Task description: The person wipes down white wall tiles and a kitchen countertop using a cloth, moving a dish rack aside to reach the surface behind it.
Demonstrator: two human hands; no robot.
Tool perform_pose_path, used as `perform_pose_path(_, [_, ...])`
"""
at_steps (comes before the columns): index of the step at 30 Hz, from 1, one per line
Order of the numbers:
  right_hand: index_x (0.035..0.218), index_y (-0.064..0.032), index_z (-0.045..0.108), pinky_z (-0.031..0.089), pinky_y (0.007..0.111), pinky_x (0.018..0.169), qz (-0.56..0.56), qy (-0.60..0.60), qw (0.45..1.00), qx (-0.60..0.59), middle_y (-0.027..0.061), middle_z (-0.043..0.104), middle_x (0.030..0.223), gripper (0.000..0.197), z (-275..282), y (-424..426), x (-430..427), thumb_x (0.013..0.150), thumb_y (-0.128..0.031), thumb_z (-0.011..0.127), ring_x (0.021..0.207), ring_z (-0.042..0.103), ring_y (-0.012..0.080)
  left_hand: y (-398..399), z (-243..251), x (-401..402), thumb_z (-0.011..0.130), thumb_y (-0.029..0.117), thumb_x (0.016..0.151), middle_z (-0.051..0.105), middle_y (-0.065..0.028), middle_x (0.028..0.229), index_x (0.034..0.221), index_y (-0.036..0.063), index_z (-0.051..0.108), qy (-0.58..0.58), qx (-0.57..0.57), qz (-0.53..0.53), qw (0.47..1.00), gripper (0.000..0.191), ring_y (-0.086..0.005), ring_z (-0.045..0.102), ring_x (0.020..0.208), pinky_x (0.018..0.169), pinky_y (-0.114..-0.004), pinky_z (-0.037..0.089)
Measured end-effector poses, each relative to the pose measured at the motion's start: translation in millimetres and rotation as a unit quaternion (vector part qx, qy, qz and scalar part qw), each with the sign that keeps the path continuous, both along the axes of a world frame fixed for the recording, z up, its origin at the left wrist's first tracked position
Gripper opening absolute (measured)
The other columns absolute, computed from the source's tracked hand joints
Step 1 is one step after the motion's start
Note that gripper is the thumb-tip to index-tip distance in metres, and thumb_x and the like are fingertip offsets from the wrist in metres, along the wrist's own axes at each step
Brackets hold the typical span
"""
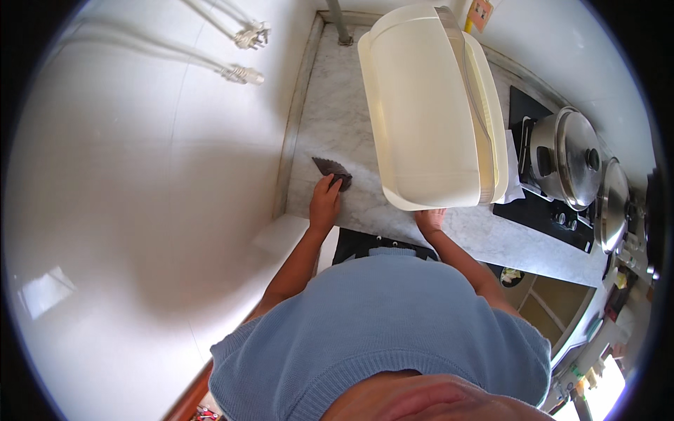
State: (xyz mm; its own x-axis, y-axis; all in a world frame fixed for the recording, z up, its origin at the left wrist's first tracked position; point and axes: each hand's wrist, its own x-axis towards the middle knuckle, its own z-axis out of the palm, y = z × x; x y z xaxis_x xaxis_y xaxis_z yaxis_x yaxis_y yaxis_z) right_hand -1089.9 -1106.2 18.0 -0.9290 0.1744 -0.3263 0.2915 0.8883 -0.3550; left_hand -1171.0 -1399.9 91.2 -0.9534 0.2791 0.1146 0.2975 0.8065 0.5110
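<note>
My left hand presses a bunched dark brown cloth onto the marble countertop, close to the left wall. One pointed corner of the cloth, with a scalloped edge, spreads away from my fingers. A large cream plastic storage box with a clear curved cover strip stands on the counter to the right of the cloth. My right hand is at the near end of this box. Its fingers disappear under the rim, so their grip on the box is hidden.
A steel pot with a lid sits on the black gas hob at right, a lidded pan beside it. White paper lies between box and hob. Plugged cords hang on the left wall. A pipe rises at the back.
</note>
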Motion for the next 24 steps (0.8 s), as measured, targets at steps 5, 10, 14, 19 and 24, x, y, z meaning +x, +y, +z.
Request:
perform_pose_path(5, [0.14,-0.011,0.036,0.031,0.042,0.104,-0.023,-0.011,0.779,-0.627,0.0146,0.037,0.141,0.055,110.3,-70.7,-14.5,0.088,-0.014,0.055,0.131,0.031,0.0306,27.3,29.8,9.9,0.056,0.009,0.087,0.058,-0.0162,0.118,0.114,0.0015,0.059,-0.069,0.24,0.133,0.959,0.029,-0.0278,0.055,0.109,0.095,-0.034,0.04])
perform_pose_path(10, [0.14,-0.0049,0.032,0.039,0.03,0.097,0.079,0.113,0.779,-0.612,0.009,0.042,0.134,0.049,125.6,-153.2,-87.4,0.093,-0.008,0.048,0.12,0.042,0.0166,14.7,68.8,9.2,0.05,0.019,0.093,0.054,-0.0145,0.123,0.126,-0.0029,0.048,-0.198,0.377,0.159,0.891,0.04,-0.0213,0.051,0.113,0.098,-0.032,0.038])
perform_pose_path(14, [0.141,-0.005,0.031,0.035,0.029,0.101,0.007,0.059,0.727,-0.684,0.0089,0.04,0.137,0.051,146.9,-195.3,-140.4,0.093,-0.009,0.048,0.123,0.039,0.0159,-38.5,157.2,1.2,0.048,0.019,0.093,0.049,-0.0198,0.129,0.13,-0.0016,0.045,0.044,0.112,0.151,0.981,0.042,-0.0298,0.047,0.121,0.101,-0.035,0.036])
perform_pose_path(19, [0.146,-0.0047,0.016,0.011,0.035,0.112,0.273,0.263,0.703,-0.602,0.0137,0.009,0.153,0.063,212.3,-273.3,-176.0,0.092,-0.014,0.048,0.14,0.012,0.026,-80.3,243.6,28.6,0.052,0.002,0.086,0.051,-0.0205,0.126,0.12,-0.0027,0.054,0.256,-0.027,0.188,0.948,0.034,-0.0346,0.05,0.117,0.097,-0.04,0.041])
perform_pose_path(24, [0.141,0.0042,0.024,0.012,0.039,0.112,0.052,0.342,0.719,-0.603,0.0241,0.02,0.147,0.06,239.3,-312.8,-290.2,0.092,-0.023,0.045,0.137,0.017,0.0347,-103.4,259.8,44.3,0.053,-0.004,0.082,0.051,-0.0216,0.124,0.114,-0.0032,0.058,0.294,-0.051,0.188,0.936,0.032,-0.0335,0.054,0.112,0.091,-0.038,0.047])
